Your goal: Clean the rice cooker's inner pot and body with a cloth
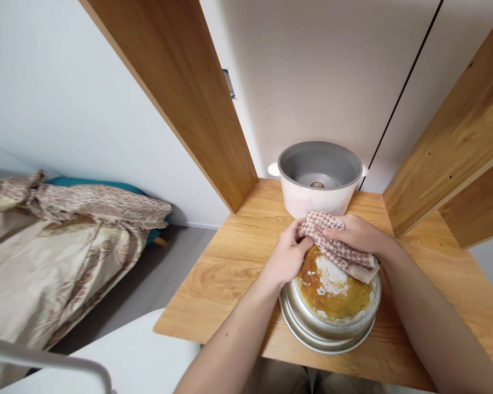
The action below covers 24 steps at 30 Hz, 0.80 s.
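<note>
An upturned metal basin [333, 298] lies on the wooden table close in front of me. Its underside is stained yellow-brown, with a pale bare patch in the middle. A red-and-white houndstooth cloth [326, 220] is bunched over the far part of that underside. My right hand [358, 235] is closed over the cloth from the right. At the cloth's left end, my left hand [288, 253] has its fingers bent around the edge, with the thumb on top. Just beyond both hands stands a white pot [316, 200] with a grey inside and two side handles.
The wooden table [197, 298] runs back between a left upright [181, 104] and right wooden boards [447, 142]. A pale wall rises behind the pot. At left are a patterned cover [86, 246] over teal furniture, a white seat [148, 355] and a grey curved bar [45, 358].
</note>
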Available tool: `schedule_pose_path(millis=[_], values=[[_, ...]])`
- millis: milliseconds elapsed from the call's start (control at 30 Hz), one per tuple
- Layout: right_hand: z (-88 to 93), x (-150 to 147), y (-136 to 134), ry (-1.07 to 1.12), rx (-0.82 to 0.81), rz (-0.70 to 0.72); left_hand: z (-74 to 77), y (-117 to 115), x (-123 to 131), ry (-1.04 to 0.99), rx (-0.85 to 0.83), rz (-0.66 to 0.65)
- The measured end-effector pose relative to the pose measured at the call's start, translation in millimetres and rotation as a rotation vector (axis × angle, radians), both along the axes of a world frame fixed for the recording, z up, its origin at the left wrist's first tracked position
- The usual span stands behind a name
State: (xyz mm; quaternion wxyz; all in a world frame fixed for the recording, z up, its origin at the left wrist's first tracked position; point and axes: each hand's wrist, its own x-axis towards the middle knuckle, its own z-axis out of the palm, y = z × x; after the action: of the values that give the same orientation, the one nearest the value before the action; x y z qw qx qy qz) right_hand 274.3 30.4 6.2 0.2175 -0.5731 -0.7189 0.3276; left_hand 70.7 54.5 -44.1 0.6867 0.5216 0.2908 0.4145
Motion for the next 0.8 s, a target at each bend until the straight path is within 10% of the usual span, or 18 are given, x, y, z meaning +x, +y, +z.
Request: schedule_pose_path(millis=[800], values=[[1.1,-5.3,-0.8,-0.158,0.032,-0.120,-2.6,1.3,0.1,-0.035,-0.024,-0.031]])
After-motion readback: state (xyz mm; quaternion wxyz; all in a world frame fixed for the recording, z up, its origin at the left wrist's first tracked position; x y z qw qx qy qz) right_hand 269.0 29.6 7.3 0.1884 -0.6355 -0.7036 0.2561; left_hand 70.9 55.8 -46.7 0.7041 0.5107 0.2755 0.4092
